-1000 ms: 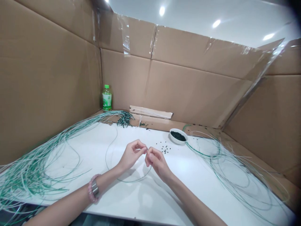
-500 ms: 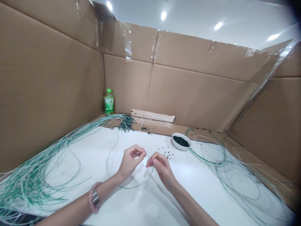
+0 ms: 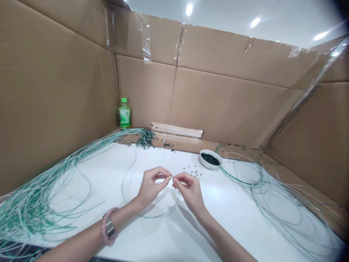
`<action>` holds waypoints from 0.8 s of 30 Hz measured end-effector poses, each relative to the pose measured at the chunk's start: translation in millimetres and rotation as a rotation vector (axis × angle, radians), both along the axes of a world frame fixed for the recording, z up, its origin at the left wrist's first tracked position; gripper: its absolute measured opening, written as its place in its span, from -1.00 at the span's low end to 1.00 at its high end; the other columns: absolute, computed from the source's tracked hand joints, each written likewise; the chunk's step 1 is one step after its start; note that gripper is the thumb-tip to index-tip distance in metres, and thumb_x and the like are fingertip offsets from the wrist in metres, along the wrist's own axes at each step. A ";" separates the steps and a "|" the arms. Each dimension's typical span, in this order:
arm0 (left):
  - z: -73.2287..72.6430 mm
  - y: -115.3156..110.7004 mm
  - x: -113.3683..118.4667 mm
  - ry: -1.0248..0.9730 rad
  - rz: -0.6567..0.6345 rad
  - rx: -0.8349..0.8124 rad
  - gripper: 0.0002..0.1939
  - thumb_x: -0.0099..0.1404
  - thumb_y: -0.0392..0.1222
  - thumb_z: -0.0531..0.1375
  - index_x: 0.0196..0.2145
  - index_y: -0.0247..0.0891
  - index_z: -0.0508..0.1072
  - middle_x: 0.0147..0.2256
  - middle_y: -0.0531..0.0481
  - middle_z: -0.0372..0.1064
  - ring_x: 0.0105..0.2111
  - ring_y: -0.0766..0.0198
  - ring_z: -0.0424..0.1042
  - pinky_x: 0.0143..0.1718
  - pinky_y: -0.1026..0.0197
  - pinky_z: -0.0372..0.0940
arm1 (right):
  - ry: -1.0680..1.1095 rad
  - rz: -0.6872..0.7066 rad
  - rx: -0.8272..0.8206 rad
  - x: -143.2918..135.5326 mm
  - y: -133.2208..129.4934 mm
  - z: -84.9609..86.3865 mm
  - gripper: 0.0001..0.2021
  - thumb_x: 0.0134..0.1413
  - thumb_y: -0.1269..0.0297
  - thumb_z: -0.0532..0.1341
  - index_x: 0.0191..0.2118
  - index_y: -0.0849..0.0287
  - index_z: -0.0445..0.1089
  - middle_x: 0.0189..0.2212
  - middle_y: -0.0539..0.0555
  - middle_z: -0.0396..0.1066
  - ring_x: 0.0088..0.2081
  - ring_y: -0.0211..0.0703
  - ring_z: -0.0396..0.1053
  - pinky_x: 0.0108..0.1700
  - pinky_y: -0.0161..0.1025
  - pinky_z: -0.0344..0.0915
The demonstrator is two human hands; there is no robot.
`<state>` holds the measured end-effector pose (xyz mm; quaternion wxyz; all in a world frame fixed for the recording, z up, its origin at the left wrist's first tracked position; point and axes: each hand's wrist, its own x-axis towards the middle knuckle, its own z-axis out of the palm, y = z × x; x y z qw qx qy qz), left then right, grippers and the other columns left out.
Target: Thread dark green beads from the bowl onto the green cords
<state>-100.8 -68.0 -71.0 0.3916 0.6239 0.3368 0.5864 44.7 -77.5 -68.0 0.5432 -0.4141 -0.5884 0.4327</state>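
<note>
My left hand (image 3: 153, 184) is closed in a pinch of thumb and forefinger. What lies between those fingertips is too small to make out; only a tiny dark speck shows there. Facing it, my right hand (image 3: 190, 189) pinches a thin green cord (image 3: 163, 215), its fingertips almost touching those of the left. From the right hand the cord drops, curves under both hands over the white table and bends up past the left wrist. Small black beads (image 3: 193, 170) lie scattered just beyond the right hand. Behind them sits a white bowl (image 3: 203, 162) filled with similar dark pieces.
A thick bundle of green and white cords (image 3: 40, 196) spreads along the left side, its dark-tipped ends (image 3: 146, 138) at the back. Looser cords (image 3: 261, 193) coil at the right. A green bottle (image 3: 124, 114) stands in the back corner. Cardboard walls (image 3: 231, 105) enclose the white table (image 3: 131, 240).
My hands have come closer together, fingertip to fingertip, and the short stretch of cord visible between them has closed up. The whole view has tilted slightly downward.
</note>
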 end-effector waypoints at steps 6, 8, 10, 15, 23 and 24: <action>1.4 2.2 -1.1 0.034 0.015 0.020 -0.96 0.11 -0.34 0.22 -0.49 -0.33 0.42 -0.47 -0.01 0.41 -0.42 0.34 0.40 -0.32 0.31 0.36 | 0.014 -0.022 -0.010 -2.2 1.0 -2.5 -0.87 -0.09 0.28 0.26 -0.51 0.23 0.38 -0.55 0.00 0.34 -0.47 -0.25 0.32 -0.38 -0.23 0.44; 1.4 2.0 -1.4 0.052 0.013 0.029 -0.96 0.11 -0.33 0.22 -0.48 -0.33 0.43 -0.47 -0.01 0.41 -0.42 0.34 0.41 -0.32 0.30 0.37 | 0.034 -0.013 -0.005 -3.1 0.5 -1.9 -0.88 -0.09 0.28 0.26 -0.50 0.23 0.40 -0.54 0.00 0.35 -0.46 -0.26 0.30 -0.41 -0.25 0.45; 1.3 2.1 -1.6 0.064 0.015 0.037 -0.96 0.12 -0.33 0.22 -0.48 -0.34 0.43 -0.47 -0.01 0.41 -0.42 0.34 0.41 -0.31 0.30 0.37 | 0.049 -0.001 -0.003 -3.7 -0.4 -0.8 -0.88 -0.09 0.27 0.27 -0.48 0.22 0.42 -0.54 0.00 0.35 -0.46 -0.27 0.29 -0.44 -0.27 0.46; 2.0 3.4 -1.1 0.059 -0.001 0.022 -0.95 0.12 -0.29 0.23 -0.45 -0.34 0.48 -0.45 -0.03 0.45 -0.41 0.33 0.43 -0.32 0.32 0.38 | 0.069 -0.003 0.023 -4.2 -2.2 -0.8 -0.86 -0.06 0.24 0.26 -0.48 0.22 0.43 -0.53 0.00 0.35 -0.45 -0.28 0.27 -0.44 -0.28 0.48; 26.4 7.5 -9.4 -0.199 0.042 -0.121 -0.94 -0.02 -0.27 0.32 -0.52 -0.32 0.53 -0.51 -0.04 0.50 -0.49 0.29 0.46 -0.39 0.30 0.37 | 0.060 -0.056 0.195 -4.2 0.0 33.5 -0.88 -0.02 0.27 0.22 -0.47 0.19 0.34 -0.51 -0.04 0.23 -0.45 -0.30 0.23 -0.49 -0.30 0.46; 36.6 8.8 -11.2 -0.245 0.044 -0.097 -0.93 -0.02 -0.26 0.32 -0.53 -0.31 0.53 -0.53 -0.03 0.49 -0.51 0.31 0.45 -0.41 0.31 0.36 | 0.034 -0.048 0.248 -5.2 0.0 48.9 -0.90 -0.01 0.29 0.21 -0.46 0.18 0.33 -0.51 -0.04 0.24 -0.45 -0.31 0.24 -0.47 -0.31 0.46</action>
